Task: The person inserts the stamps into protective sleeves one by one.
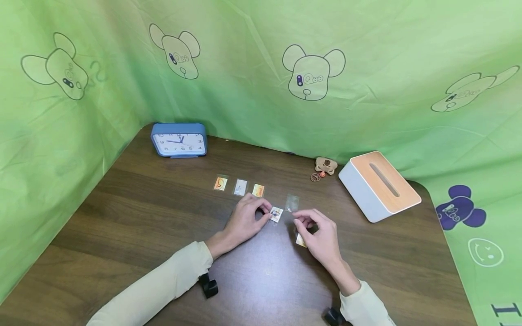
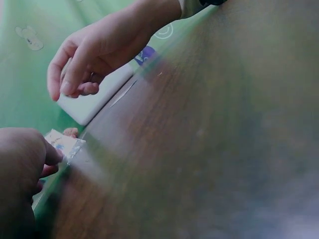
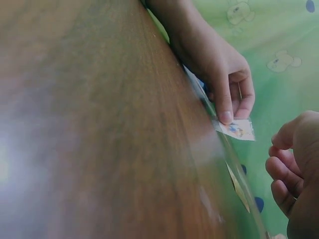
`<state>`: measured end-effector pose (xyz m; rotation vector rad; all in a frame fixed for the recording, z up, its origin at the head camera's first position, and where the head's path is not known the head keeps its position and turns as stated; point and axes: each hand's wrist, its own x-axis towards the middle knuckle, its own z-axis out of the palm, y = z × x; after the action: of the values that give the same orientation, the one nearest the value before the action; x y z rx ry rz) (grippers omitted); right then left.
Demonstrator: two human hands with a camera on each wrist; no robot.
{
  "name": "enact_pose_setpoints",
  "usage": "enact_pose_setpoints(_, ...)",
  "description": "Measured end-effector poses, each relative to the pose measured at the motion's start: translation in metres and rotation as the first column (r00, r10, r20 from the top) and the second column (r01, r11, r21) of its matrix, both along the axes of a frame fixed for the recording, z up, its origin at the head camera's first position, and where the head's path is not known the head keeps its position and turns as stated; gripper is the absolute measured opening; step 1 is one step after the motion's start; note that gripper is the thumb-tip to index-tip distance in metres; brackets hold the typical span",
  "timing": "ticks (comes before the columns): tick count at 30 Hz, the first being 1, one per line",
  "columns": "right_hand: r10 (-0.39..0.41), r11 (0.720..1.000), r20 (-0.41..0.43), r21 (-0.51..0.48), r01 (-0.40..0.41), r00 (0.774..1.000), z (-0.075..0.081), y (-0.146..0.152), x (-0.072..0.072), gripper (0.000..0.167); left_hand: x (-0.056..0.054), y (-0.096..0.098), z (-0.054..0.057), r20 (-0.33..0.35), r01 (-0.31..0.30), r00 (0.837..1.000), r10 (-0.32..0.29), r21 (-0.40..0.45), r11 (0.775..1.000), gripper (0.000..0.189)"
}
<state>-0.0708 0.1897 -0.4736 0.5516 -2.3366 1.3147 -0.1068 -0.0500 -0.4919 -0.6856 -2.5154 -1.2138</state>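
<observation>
My left hand (image 1: pixel 246 219) pinches a small stamp (image 1: pixel 277 213) between thumb and fingertips, a little above the table. The stamp is white with a coloured picture, and clear film shows at its edge in the left wrist view. To its right, my right hand (image 1: pixel 322 235) hovers with loosely bent fingers; nothing shows between them in the left wrist view (image 2: pixel 94 55). Partly hidden under that hand lies a yellowish stamp (image 1: pixel 301 240). Just beyond its fingertips is an empty clear sleeve (image 1: pixel 292 203).
Behind my left hand, an orange stamp (image 1: pixel 220 183), a pale stamp (image 1: pixel 240 187) and a yellow-orange stamp (image 1: pixel 258 190) lie in a row in sleeves. A blue clock (image 1: pixel 179 140) stands back left. A tissue box (image 1: pixel 379 185) and a brown bear charm (image 1: pixel 326 165) sit back right.
</observation>
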Motion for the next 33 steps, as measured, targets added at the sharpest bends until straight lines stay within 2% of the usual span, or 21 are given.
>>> enact_pose_setpoints(5, -0.012, 1.0, 0.018, 0.02, 0.012, 1.0, -0.004, 0.012, 0.005, 0.026, -0.007, 0.002, -0.002, -0.065, -0.042, 0.997, 0.04, -0.036, 0.998, 0.02)
enact_pose_setpoints(15, -0.088, 0.993, 0.09, 0.088, 0.08, 0.992, -0.013, 0.034, 0.017, 0.033, -0.023, 0.009, -0.003, -0.063, -0.146, 0.988, 0.141, -0.078, 0.986, 0.019)
enact_pose_setpoints(25, -0.105, 0.978, 0.125, 0.193, 0.079, 0.987, -0.016, 0.047, 0.02, 0.037, -0.036, 0.015, -0.004, -0.054, -0.181, 0.983, 0.176, -0.113, 0.977, 0.017)
enact_pose_setpoints(33, -0.112, 0.972, 0.139, 0.22, 0.08, 0.984, -0.015, 0.046, 0.021, 0.031, -0.036, 0.014, -0.003, -0.031, -0.184, 0.983, 0.182, -0.118, 0.976, 0.031)
